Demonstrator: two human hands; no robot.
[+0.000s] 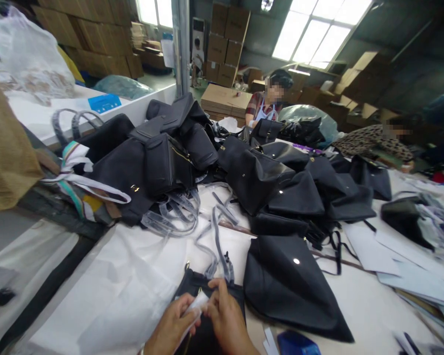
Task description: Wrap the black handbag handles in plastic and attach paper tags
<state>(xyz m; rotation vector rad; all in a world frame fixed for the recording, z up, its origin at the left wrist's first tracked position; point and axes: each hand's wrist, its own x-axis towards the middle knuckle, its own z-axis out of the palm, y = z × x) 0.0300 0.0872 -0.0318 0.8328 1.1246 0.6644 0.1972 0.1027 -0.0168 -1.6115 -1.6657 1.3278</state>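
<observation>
My left hand point(173, 323) and my right hand point(227, 320) meet at the bottom middle, over a small black bag point(192, 288) lying on the table. Both pinch a small white paper piece point(198, 303) between thumb and fingers. A plastic-wrapped strap point(220, 246) runs from the bag's top toward the pile. Beside my right hand lies a flat black bag with a silver stud point(292, 286).
A big heap of black handbags point(244, 167) covers the table's middle. White sheets point(392, 251) lie at the right, a blue object point(296, 342) by the near edge. Two people sit at the far side. Cardboard boxes point(225, 39) stack up behind.
</observation>
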